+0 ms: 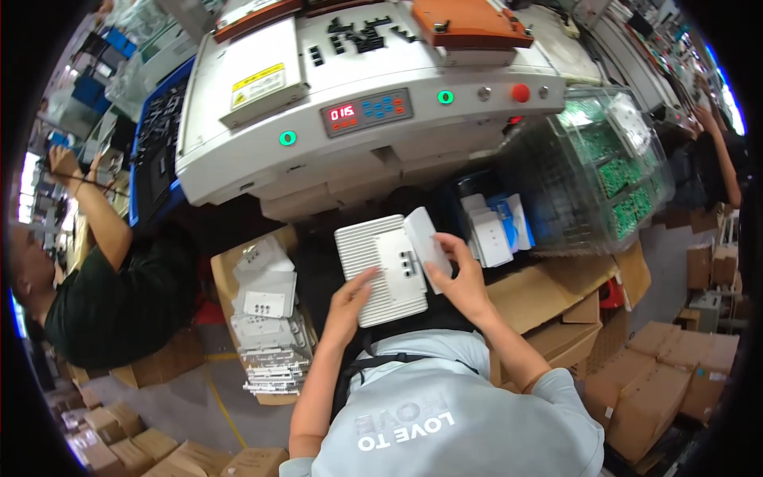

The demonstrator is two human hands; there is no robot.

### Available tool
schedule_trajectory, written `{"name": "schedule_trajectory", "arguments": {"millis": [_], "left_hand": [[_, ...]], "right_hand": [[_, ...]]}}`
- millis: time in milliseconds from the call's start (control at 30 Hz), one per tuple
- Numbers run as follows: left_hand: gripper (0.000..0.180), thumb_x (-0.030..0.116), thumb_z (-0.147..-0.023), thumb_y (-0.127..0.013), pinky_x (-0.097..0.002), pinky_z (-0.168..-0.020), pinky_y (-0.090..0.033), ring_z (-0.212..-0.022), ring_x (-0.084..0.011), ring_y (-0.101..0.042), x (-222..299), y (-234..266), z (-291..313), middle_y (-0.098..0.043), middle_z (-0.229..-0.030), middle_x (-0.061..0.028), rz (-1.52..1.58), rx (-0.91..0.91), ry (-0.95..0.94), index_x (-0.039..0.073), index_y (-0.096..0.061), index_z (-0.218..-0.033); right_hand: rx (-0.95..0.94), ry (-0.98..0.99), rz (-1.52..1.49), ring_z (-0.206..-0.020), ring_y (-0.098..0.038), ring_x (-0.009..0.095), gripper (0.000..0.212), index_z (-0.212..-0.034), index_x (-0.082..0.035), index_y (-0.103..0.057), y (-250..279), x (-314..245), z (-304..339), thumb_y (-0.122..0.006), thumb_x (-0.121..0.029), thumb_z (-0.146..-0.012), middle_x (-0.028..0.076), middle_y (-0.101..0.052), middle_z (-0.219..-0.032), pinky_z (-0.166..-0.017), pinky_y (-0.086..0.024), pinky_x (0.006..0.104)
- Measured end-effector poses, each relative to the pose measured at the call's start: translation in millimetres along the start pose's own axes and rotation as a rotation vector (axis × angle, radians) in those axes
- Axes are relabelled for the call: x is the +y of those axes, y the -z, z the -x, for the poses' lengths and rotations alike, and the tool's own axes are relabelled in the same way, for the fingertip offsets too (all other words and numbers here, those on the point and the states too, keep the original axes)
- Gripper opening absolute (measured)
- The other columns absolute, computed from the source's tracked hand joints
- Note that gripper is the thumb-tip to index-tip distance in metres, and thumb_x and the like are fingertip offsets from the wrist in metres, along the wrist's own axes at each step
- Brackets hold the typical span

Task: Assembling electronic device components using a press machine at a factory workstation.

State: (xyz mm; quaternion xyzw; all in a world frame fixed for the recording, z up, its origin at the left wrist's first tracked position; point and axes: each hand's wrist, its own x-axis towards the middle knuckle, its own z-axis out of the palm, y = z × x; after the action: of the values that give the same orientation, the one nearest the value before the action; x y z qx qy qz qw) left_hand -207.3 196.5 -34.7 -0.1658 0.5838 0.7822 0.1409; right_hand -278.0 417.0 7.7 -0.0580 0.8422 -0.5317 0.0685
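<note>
A white ribbed housing panel (362, 258) lies tilted across my lap, with a smooth middle area and a small block of dark openings. My left hand (350, 306) holds its left edge, fingertips over the ribs. In my right hand (461, 278) is a thin white sheet (427, 238), pinched at its right edge and standing at an angle over the panel's right side. That sheet hides part of the panel. Whether its lower edge touches the panel, I cannot tell.
Ahead stands a white machine (238, 175) with a control panel (366, 111) and small black parts on top. Left is a cardboard box (226, 274) of stacked white plates. At right are white pieces (489, 234) and a clear bin (556, 191) with green circuit boards. A co-worker (103, 294) sits left.
</note>
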Motion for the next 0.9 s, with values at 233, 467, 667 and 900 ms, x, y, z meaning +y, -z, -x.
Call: {"name": "schedule_trajectory", "arguments": {"millis": [233, 467, 667, 900], "left_hand": [[0.057, 0.045, -0.099, -0.035, -0.028, -0.085, -0.045, -0.097, -0.0141, -0.057, -11, -3, -2, -0.06, -0.109, -0.0108, 0.129, 0.075, 0.03, -0.006, -0.053, -0.116], [0.057, 0.047, -0.098, -0.038, -0.0279, -0.083, -0.044, -0.094, -0.0123, -0.056, -13, -1, -2, -0.06, -0.105, -0.0093, 0.191, 0.105, -0.053, -0.005, -0.056, -0.111], [0.054, 0.043, -0.101, -0.035, -0.028, -0.086, -0.044, -0.096, -0.0132, -0.055, -13, -7, -7, -0.06, -0.106, -0.0107, 0.228, 0.091, -0.045, -0.006, -0.055, -0.113], [0.06, 0.048, -0.099, -0.032, -0.0291, -0.088, -0.043, -0.098, -0.0147, -0.055, -9, -15, -10, -0.06, -0.108, -0.0114, 0.115, 0.063, -0.097, -0.005, -0.054, -0.115]], "right_hand": [[0.04, 0.461, 0.323, -0.101, -0.051, 0.037, 0.053, -0.116, -0.001, -0.052, -67, -22, 8, -0.075, -0.022, -0.072, 0.019, -0.053, -0.113, -0.088, -0.045, 0.0419], [-0.034, 0.432, 0.264, -0.098, -0.052, 0.036, 0.052, -0.116, -0.001, -0.052, -74, -30, 10, -0.074, -0.022, -0.073, 0.019, -0.054, -0.112, -0.087, -0.045, 0.0422], [-0.06, 0.344, 0.172, -0.096, -0.053, 0.031, 0.048, -0.116, -0.003, -0.053, -68, -38, 8, -0.072, -0.016, -0.075, 0.014, -0.057, -0.11, -0.085, -0.045, 0.0379], [-0.068, 0.282, 0.151, -0.097, -0.052, 0.029, 0.047, -0.12, -0.005, -0.052, -62, -39, 10, -0.069, -0.019, -0.078, 0.016, -0.056, -0.113, -0.085, -0.044, 0.0376]]}}
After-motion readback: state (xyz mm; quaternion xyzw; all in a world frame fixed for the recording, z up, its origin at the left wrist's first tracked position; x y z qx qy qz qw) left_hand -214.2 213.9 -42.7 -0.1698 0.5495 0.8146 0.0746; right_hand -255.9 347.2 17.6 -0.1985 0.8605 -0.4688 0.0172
